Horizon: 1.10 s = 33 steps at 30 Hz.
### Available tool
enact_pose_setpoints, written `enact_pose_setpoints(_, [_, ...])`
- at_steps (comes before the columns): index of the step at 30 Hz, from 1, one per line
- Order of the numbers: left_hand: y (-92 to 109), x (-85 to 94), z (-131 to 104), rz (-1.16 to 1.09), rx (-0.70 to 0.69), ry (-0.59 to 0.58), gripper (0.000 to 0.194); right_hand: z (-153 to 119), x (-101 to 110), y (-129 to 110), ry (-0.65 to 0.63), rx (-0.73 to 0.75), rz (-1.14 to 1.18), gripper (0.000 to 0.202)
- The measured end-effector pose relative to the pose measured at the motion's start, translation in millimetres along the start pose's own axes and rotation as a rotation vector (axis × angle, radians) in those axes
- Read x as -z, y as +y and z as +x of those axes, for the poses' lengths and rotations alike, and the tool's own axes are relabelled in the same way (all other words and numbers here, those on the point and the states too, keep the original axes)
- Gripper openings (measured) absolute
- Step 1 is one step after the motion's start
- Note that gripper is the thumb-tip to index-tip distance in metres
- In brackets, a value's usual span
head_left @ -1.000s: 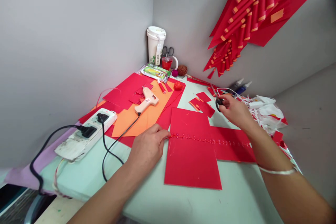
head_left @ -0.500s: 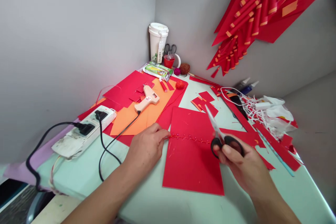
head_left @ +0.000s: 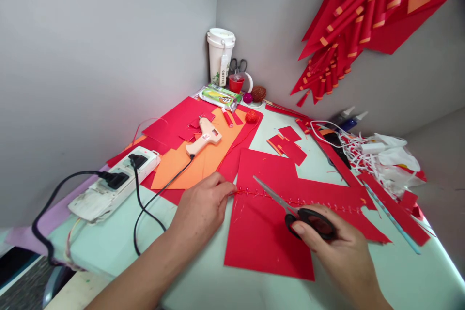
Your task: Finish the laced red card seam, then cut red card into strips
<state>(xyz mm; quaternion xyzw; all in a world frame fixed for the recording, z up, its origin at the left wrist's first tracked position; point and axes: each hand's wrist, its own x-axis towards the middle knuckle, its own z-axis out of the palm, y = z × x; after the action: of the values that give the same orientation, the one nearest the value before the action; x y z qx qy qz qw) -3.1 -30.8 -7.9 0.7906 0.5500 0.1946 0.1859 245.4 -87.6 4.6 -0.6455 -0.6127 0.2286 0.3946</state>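
Note:
My left hand (head_left: 205, 203) is closed, its thumb and forefinger pinching the left end of a knotted red cord (head_left: 261, 193). That cord, with small loops along its length, runs rightward across red paper (head_left: 269, 247). Black-handled scissors (head_left: 278, 197) are in my right hand (head_left: 337, 247), fingers wrapped about the handles. Their blades look closed, pointing up and left over the cord; whether they touch it I cannot tell. Another red sheet (head_left: 327, 189) lies under the cord's right part.
A cream glue gun (head_left: 203, 136) rests on orange paper (head_left: 174, 169), its cable trailing toward me. To the left is a power strip (head_left: 116, 181) with two plugs. Small red pieces (head_left: 290, 145), a white cup (head_left: 221, 58) and shredded white paper (head_left: 358, 150) stand or lie farther back.
My right hand has lowered the scissors, and the blades have swung left over the cord. More of the cord's right part shows. My left hand keeps its pinch.

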Motion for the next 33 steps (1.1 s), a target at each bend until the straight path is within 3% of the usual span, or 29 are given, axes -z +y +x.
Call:
enact_pose_setpoints(7, [-1,-1.2,-1,0.002,0.002,0.004,0.029,-6,-4,-2,0.001,0.044,-0.027,0.021])
enact_pose_setpoints(14, [0,-1.7,-2,0.004,-0.012,0.006,0.029,-9,-14,-9,-0.112,0.125,-0.069,0.017])
enact_pose_setpoints(28, [0,-1.9,-2,0.015,-0.025,0.014,0.030,-8,-21,-14,-0.137,0.217,-0.108,0.017])
enact_pose_setpoints(33, [1,-0.7,-2,0.022,-0.014,0.007,0.030,-11,-23,-17,-0.098,0.132,-0.080,0.017])
